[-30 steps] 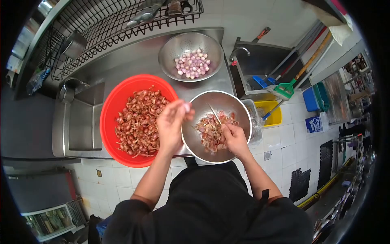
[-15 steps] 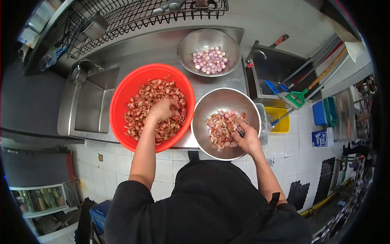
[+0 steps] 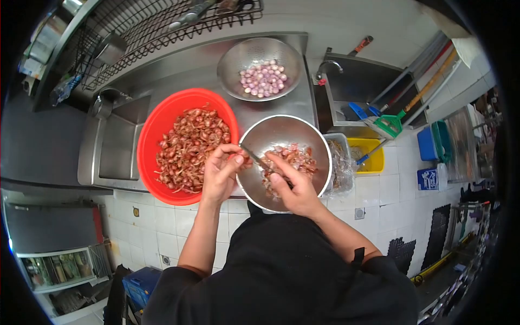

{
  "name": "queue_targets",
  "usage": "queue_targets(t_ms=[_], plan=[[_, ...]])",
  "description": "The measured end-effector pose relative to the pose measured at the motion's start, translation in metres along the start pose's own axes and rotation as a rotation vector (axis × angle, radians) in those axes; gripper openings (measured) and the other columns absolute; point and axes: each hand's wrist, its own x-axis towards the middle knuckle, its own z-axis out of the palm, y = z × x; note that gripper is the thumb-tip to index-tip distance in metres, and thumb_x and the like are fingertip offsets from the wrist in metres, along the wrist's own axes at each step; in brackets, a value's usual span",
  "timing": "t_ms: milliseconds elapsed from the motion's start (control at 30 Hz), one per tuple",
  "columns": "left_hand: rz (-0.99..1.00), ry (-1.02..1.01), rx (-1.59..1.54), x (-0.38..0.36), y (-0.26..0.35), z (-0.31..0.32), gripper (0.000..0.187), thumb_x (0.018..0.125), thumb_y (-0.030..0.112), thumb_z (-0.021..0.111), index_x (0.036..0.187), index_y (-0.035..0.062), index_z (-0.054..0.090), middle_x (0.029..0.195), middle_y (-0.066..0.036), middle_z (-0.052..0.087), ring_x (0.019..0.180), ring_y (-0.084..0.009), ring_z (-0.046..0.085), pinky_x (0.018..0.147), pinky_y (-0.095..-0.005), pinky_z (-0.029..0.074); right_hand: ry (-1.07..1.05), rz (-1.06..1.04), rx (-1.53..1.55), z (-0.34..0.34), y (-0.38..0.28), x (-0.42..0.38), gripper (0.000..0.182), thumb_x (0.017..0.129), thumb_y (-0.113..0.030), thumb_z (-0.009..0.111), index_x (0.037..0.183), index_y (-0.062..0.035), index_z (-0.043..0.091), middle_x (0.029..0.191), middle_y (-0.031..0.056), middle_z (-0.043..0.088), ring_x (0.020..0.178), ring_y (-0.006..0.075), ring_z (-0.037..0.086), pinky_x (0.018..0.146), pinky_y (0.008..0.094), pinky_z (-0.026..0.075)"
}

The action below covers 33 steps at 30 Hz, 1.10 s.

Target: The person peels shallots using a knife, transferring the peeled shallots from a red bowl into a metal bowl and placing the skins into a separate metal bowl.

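Note:
My left hand (image 3: 221, 172) is pinched around a small shallot (image 3: 242, 161), mostly hidden by the fingers, above the left rim of the steel mixing bowl (image 3: 276, 129). A small knife (image 3: 253, 155) is gripped in my right hand (image 3: 297, 190), its blade angled up-left against or very near the shallot. Papery skins and trimmings (image 3: 299, 158) lie in the mixing bowl beneath. To the left, a red basin (image 3: 145, 157) holds a heap of unpeeled shallots (image 3: 187, 143). Behind the mixing bowl, peeled shallots (image 3: 264, 79) sit in a perforated steel colander (image 3: 230, 67).
A steel sink (image 3: 120, 146) adjoins the counter at left, with a wire rack (image 3: 157, 32) above. Right of the mixing bowl are a clear plastic container (image 3: 340, 168) and a yellow bin (image 3: 374, 157). A green broom (image 3: 389, 125) leans near a second sink.
My left hand has come out of the red basin with a shallot and moved right to the mixing bowl. My right hand has brought the knife left and up to it. The view has shifted slightly.

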Motion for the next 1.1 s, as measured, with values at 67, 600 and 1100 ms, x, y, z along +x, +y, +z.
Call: queue_targets(t_ms=[67, 600, 1100], plan=[[0.013, 0.023, 0.015, -0.006, -0.005, 0.031, 0.019, 0.091, -0.002, 0.064, 0.109, -0.0005, 0.057, 0.110, -0.014, 0.066, 0.098, -0.0193, 0.066, 0.084, -0.0351, 0.057, 0.027, -0.055, -0.009, 0.001, -0.004, 0.001, 0.045, 0.099, -0.014, 0.054, 0.141, 0.0019, 0.046, 0.132, 0.0208, 0.059, 0.123, 0.0229, 0.057, 0.103, 0.0328, 0.041], [0.847, 0.052, 1.000, -0.010, -0.027, 0.067, 0.024, 0.078, -0.010, 0.072, 0.099, -0.0052, 0.063, 0.101, -0.016, 0.063, 0.090, -0.0198, 0.065, 0.076, -0.0279, 0.053, 0.333, -0.265, 0.114, 0.009, -0.008, 0.003, 0.025, 0.098, -0.006, 0.055, 0.120, 0.0057, 0.059, 0.091, 0.0057, 0.066, 0.081, 0.0056, 0.059, 0.070, 0.0214, 0.048], [-0.046, -0.039, -0.385, -0.002, -0.029, 0.033, 0.036, 0.099, 0.012, 0.053, 0.135, 0.0048, 0.048, 0.123, -0.011, 0.060, 0.109, -0.0184, 0.059, 0.090, -0.0307, 0.049, 0.156, 0.089, -0.357, -0.042, 0.040, 0.010, 0.033, 0.103, -0.022, 0.048, 0.120, 0.0042, 0.058, 0.063, 0.0032, 0.056, 0.051, 0.0092, 0.051, 0.046, 0.0264, 0.040]])
